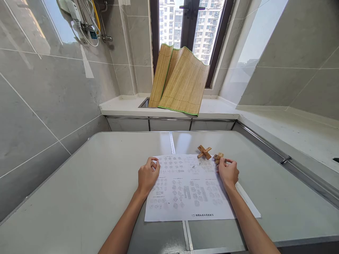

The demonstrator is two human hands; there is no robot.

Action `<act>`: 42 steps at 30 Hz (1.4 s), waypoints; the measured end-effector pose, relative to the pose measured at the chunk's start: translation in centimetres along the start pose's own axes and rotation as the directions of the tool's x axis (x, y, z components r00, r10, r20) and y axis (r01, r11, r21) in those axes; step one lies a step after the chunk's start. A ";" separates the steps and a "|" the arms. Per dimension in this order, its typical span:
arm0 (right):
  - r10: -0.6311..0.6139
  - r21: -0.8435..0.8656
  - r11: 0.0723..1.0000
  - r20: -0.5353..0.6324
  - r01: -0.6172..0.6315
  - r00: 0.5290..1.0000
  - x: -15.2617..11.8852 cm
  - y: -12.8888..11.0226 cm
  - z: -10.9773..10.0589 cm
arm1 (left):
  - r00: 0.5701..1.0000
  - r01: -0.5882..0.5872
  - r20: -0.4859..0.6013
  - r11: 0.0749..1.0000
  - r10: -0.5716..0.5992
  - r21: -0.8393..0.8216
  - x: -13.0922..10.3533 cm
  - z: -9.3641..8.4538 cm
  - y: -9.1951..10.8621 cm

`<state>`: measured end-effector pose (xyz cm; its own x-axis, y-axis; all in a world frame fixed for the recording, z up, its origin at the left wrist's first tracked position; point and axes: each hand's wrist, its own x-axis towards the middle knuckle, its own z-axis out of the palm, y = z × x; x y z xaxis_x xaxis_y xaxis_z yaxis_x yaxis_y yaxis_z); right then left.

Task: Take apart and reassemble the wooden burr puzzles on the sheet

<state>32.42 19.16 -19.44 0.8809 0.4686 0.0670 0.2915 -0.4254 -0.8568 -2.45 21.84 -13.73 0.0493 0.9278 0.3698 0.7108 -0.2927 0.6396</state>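
A large white instruction sheet [182, 208], printed with rows of small diagrams, lies on the table. At its upper left edge is my left hand [149, 173], with its fingers curled and thumb and forefinger close together on the paper's margin. My right hand [229, 173] is closed on a small wooden puzzle [218, 156] at the sheet's upper right. The fingers hide part of that puzzle. Just left of it, a cross of joined wooden puzzle pieces [204, 152] rests on the table by the sheet's top edge.
The glossy pale table [87, 197] has a metal seam down its middle. Beyond it a white counter [122, 106] bears a folded bamboo mat [185, 83], leaning before the window. Tiled walls stand on both sides. A metal rail [265, 144] runs along the right.
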 end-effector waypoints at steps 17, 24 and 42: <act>-0.419 0.745 0.650 0.516 -0.150 0.747 -6.8 -5.6 -0.4 | 0.989 -0.018 0.132 0.940 0.066 -0.340 -1.3 1.0 3.1; -0.488 0.658 0.634 0.747 -0.405 0.451 -10.7 -6.2 0.1 | 0.903 0.125 0.416 0.858 0.110 -0.498 -2.5 1.5 4.6; -0.584 0.460 0.741 0.801 -0.490 -0.131 -11.1 -5.6 -0.1 | 0.790 0.286 0.530 0.580 0.309 -0.763 -1.7 1.5 3.7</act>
<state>21.07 16.29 -15.38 -0.5845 0.8073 0.0820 -0.3872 -0.1887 -0.9025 1.18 19.54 -13.01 0.6306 0.7648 0.1321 -0.1091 -0.0812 0.9907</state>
